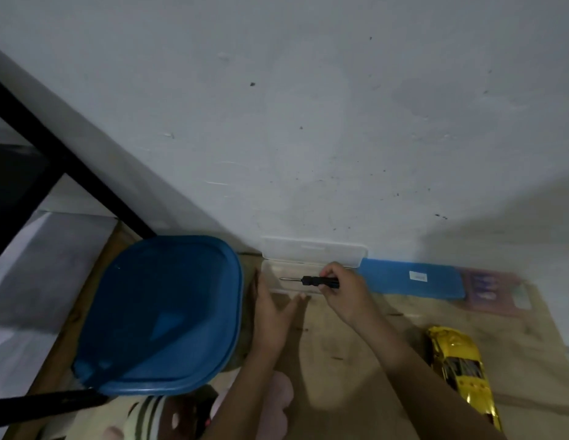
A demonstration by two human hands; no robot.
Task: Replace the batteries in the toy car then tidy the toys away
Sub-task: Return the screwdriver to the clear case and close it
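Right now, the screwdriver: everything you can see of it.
The screwdriver is small, with a black handle that looks like plastic and a thin metal shaft pointing left. It lies roughly level over the open clear plastic case by the wall. The right hand pinches its handle, covering the rear end. The left hand lies at the case's near edge, not touching the tool. The tip type is too small to tell.
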